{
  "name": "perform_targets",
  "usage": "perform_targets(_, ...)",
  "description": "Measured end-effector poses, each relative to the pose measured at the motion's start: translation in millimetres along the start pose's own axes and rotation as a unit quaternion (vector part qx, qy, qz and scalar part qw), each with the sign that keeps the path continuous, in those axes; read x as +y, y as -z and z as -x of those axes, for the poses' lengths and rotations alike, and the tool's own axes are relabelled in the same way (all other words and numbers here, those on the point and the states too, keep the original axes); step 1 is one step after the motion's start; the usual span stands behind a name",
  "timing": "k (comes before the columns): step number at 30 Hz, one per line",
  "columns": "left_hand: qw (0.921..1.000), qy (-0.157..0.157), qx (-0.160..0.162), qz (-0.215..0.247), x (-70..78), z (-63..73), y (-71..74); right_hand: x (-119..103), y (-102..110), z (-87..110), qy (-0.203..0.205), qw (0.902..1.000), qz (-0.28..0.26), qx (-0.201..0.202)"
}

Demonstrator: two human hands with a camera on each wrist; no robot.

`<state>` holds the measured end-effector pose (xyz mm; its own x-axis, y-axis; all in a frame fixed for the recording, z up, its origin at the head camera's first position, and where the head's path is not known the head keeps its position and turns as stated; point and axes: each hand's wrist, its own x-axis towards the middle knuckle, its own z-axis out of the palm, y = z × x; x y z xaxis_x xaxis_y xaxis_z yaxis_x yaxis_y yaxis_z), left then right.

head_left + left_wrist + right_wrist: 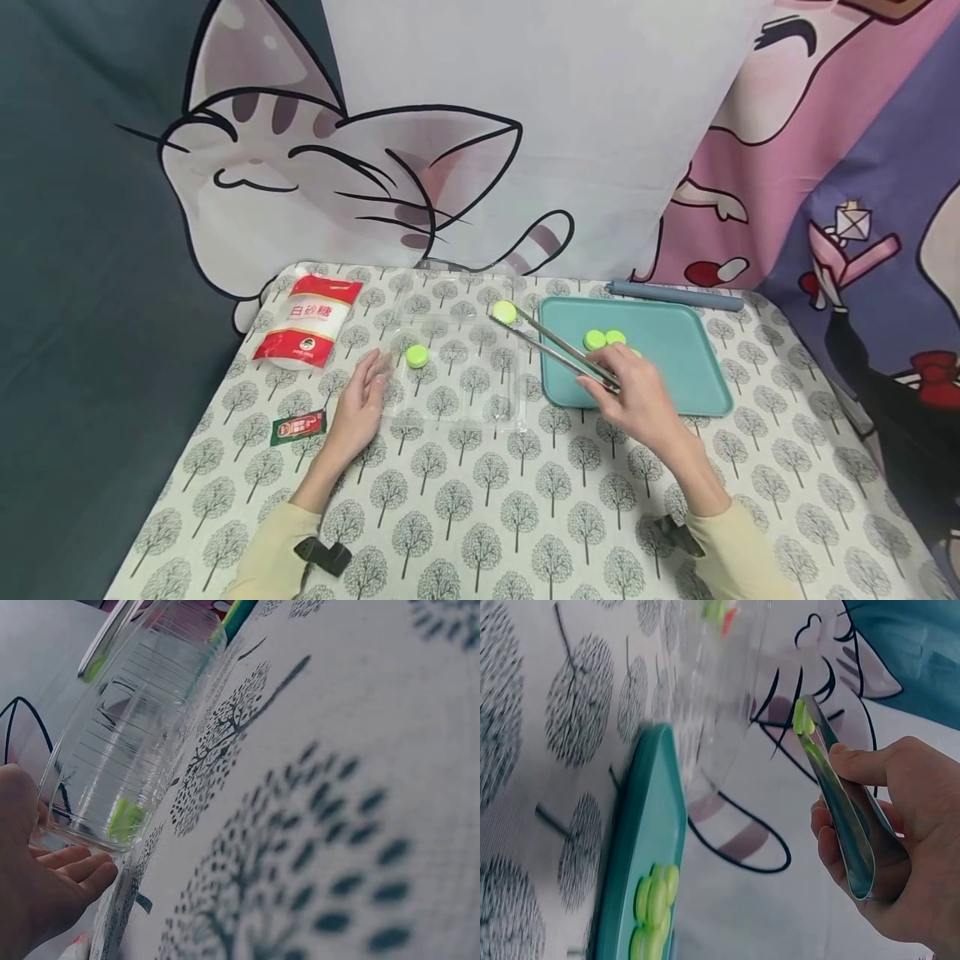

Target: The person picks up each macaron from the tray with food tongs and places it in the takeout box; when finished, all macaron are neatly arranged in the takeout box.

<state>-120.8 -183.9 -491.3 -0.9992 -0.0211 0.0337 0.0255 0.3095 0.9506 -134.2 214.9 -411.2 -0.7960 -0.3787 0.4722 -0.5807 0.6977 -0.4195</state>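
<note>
My right hand grips metal tongs. Between the tong tips is a light green macaron, lifted over the right side of a clear plastic box. Inside the box, toward its left, lies another green macaron. My left hand is at the box's left side, fingers fairly straight against or close to its wall. Several more green macarons lie on a teal tray to the right, partly hidden by my right hand in the head view.
A red and white sugar bag lies at the back left, with a small green and red packet nearer me. Behind the tray lies a grey-blue roll. A tree-patterned cloth covers the table; printed curtains hang behind.
</note>
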Motion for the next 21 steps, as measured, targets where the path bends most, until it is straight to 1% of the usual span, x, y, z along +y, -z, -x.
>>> perform_targets(5,1.0,0.003,-0.002,-0.003,0.8,-0.1,-0.5,-10,-11,-8.2,-0.006,0.9992,-0.006,-0.039)
perform_targets(11,1.0,-0.004,0.0,-0.001,-0.7,-1.5,-1.2,-21,-24,-18.5,-0.01,0.9961,-0.027,-0.083)
perform_targets(15,1.0,-0.003,-0.001,0.001,-1.5,-2.1,-1.5,-26,-32,-25.4,-0.007,0.9935,-0.024,-0.112)
perform_targets(21,1.0,-0.002,0.003,-0.005,-2.3,-2.2,-1.8,-31,-43,-37.8,0.005,0.9884,0.003,-0.152)
